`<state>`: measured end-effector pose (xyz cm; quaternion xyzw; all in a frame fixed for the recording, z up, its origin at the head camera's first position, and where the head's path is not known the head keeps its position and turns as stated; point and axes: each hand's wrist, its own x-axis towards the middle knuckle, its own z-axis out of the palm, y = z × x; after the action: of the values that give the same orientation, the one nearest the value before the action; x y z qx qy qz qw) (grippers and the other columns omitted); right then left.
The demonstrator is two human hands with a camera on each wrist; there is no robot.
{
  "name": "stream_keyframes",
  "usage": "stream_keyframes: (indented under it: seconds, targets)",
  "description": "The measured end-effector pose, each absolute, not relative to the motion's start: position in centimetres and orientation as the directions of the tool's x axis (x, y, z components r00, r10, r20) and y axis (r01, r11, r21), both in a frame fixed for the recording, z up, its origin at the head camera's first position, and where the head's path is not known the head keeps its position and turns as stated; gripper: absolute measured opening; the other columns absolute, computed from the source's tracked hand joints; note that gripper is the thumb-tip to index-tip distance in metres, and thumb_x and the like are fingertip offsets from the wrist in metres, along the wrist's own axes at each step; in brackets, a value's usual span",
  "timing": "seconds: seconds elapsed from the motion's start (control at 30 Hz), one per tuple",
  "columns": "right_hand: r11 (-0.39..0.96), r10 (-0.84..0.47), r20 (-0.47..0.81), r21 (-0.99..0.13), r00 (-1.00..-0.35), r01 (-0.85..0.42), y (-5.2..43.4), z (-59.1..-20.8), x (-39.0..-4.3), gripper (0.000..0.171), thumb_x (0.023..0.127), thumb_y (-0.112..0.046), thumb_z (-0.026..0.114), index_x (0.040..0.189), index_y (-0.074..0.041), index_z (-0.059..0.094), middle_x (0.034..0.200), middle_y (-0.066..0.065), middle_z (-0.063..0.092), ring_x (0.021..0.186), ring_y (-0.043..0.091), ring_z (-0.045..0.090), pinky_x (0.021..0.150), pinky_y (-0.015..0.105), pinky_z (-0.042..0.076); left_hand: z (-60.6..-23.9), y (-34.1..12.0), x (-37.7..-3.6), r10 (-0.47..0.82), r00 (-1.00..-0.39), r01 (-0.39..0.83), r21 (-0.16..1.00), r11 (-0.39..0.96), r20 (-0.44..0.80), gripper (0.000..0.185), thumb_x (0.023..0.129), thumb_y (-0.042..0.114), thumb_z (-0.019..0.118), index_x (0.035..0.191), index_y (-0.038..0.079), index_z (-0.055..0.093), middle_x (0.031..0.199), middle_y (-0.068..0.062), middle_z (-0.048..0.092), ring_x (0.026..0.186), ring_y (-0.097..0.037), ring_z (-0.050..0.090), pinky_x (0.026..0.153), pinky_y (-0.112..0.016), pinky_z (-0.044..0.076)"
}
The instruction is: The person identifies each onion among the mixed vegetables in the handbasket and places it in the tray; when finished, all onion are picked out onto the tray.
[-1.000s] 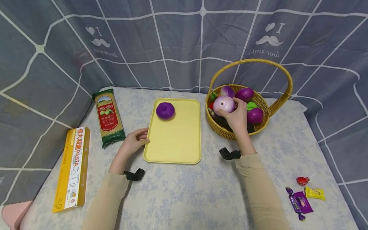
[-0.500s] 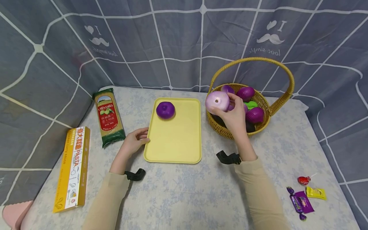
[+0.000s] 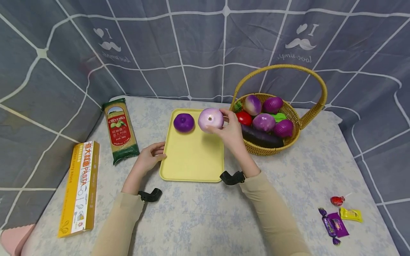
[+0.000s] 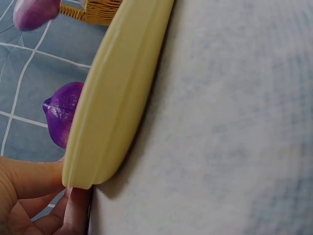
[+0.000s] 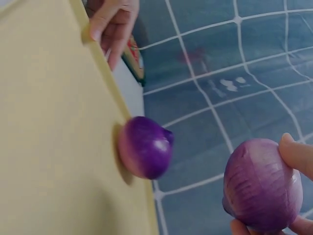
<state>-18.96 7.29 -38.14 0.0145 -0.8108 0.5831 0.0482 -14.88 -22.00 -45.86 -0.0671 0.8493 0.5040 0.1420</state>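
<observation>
My right hand [image 3: 231, 132] holds a pale purple onion [image 3: 210, 120] between thumb and fingers. In the right wrist view this onion [image 5: 263, 186] hangs above the yellow tray [image 3: 192, 160], apart from its surface. A darker purple onion [image 3: 184, 123] sits in the tray's far left corner. At the tray's left edge my left hand [image 3: 150, 156] pinches the rim; the left wrist view has the thumb [image 4: 36, 178] on the rim and fingers curled against the outer side below.
Right of the tray stands a wicker basket [image 3: 256, 150] with a tall handle, holding an eggplant [image 3: 261, 138], a tomato [image 3: 244, 118] and several onions. A pasta bag [image 3: 120, 129] and pasta box [image 3: 80, 188] lie left. Candies [image 3: 334, 225] lie at the right.
My right hand has lifted the pale onion out of the basket and carried it left over the tray. The left hand has stayed at the tray's edge.
</observation>
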Motion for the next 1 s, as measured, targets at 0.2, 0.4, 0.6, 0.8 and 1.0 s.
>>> stream_keyframes:
  seconds: [0.2, 0.4, 0.6, 0.8, 1.0]
  targets:
    - [0.322, 0.018, 0.076, -0.944, -0.997, -0.066, 5.9, -39.5, -19.4, 0.080, 0.073, -0.021, 0.087, 0.140, -0.001, 0.048, 0.137, 0.017, 0.053, 0.124, 0.031, 0.053, 0.100, 0.046, 0.050, -45.8, -22.0, -14.8, 0.031, -0.952, -0.255, 0.843, 0.474, -0.305, 0.055, 0.096, 0.006, 0.062, 0.148, 0.004, 0.043, 0.136, -0.022, 0.055, 0.123, -0.033, 0.054, 0.093, -0.027, 0.052]
    - [0.380, 0.020, 0.066, -0.923, -0.998, -0.053, 5.4, -40.7, -19.6, 0.079, 0.074, -0.023, 0.087, 0.139, 0.000, 0.048, 0.136, 0.018, 0.053, 0.124, 0.032, 0.053, 0.104, 0.044, 0.046, -45.8, -22.0, -14.9, 0.039, -0.957, -0.236, 0.847, 0.477, -0.289, 0.055, 0.096, 0.005, 0.061, 0.148, 0.003, 0.042, 0.136, -0.023, 0.054, 0.124, -0.034, 0.054, 0.093, -0.027, 0.052]
    - [0.435, 0.029, 0.070, -0.899, -0.997, -0.050, 5.1, -41.7, -20.2, 0.075, 0.076, -0.022, 0.085, 0.138, 0.001, 0.048, 0.132, 0.020, 0.052, 0.122, 0.032, 0.053, 0.104, 0.043, 0.046, -45.7, -22.0, -14.8, 0.037, -0.956, -0.237, 0.842, 0.485, -0.291, 0.055, 0.097, 0.005, 0.060, 0.148, 0.002, 0.042, 0.136, -0.023, 0.054, 0.123, -0.034, 0.054, 0.094, -0.030, 0.052]
    - [0.493, 0.043, 0.023, -0.870, -0.999, 0.001, 5.0, -42.3, -20.9, 0.076, 0.077, -0.025, 0.084, 0.138, -0.001, 0.047, 0.134, 0.018, 0.051, 0.122, 0.032, 0.054, 0.105, 0.042, 0.046, -45.5, -21.9, -14.6, 0.031, -0.955, -0.243, 0.839, 0.487, -0.295, 0.055, 0.097, 0.005, 0.060, 0.148, 0.002, 0.041, 0.136, -0.023, 0.054, 0.123, -0.034, 0.053, 0.094, -0.031, 0.052]
    - [0.507, 0.067, -0.035, -0.860, -0.997, 0.064, 5.1, -42.8, -21.3, 0.076, 0.080, -0.025, 0.081, 0.141, 0.000, 0.044, 0.137, 0.019, 0.050, 0.124, 0.033, 0.053, 0.107, 0.043, 0.045, -45.5, -21.6, -14.7, 0.025, -0.954, -0.250, 0.838, 0.485, -0.299, 0.055, 0.097, 0.005, 0.060, 0.148, 0.002, 0.042, 0.136, -0.023, 0.053, 0.124, -0.034, 0.053, 0.099, -0.039, 0.051]
